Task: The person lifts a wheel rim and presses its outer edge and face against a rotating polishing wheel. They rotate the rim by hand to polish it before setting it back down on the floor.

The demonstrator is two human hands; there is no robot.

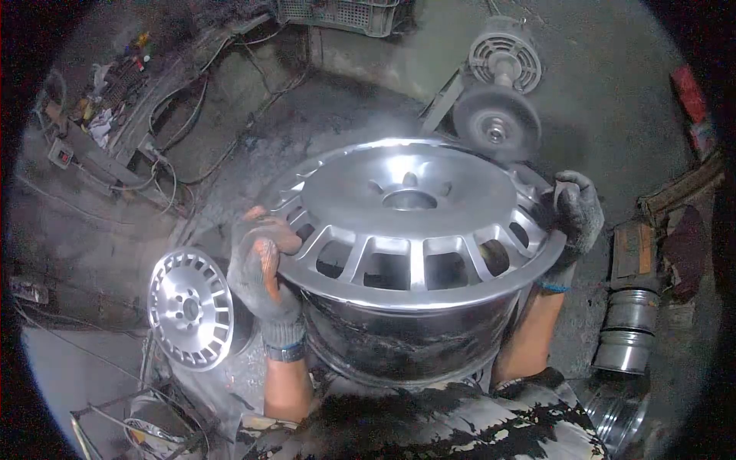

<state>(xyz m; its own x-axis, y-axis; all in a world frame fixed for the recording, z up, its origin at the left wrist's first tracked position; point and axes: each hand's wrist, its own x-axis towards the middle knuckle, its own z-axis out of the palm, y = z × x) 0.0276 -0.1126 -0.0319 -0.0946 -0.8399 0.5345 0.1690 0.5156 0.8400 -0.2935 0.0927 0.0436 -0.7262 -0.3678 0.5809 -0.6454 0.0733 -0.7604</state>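
A large silver alloy wheel rim (345,201) fills the middle of the head view, its spoked face turned up and its dark barrel toward my body. My left hand (264,257), in a worn grey and orange work glove, is closed around the left edge of the rim. On the opposite edge my right hand (575,211), in a dark grey glove, grips the lip with its fingers curled over. Just beyond the rim's far edge stands a round buffing wheel (498,123) on a motor (504,57), its disc blurred.
Another spoked wheel rim (190,308) leans at the left. Stacked metal barrels (627,330) stand at the right beside a cardboard box (633,253). Cables (165,165) run along the left wall ledge, and a plastic crate (345,17) sits at the back.
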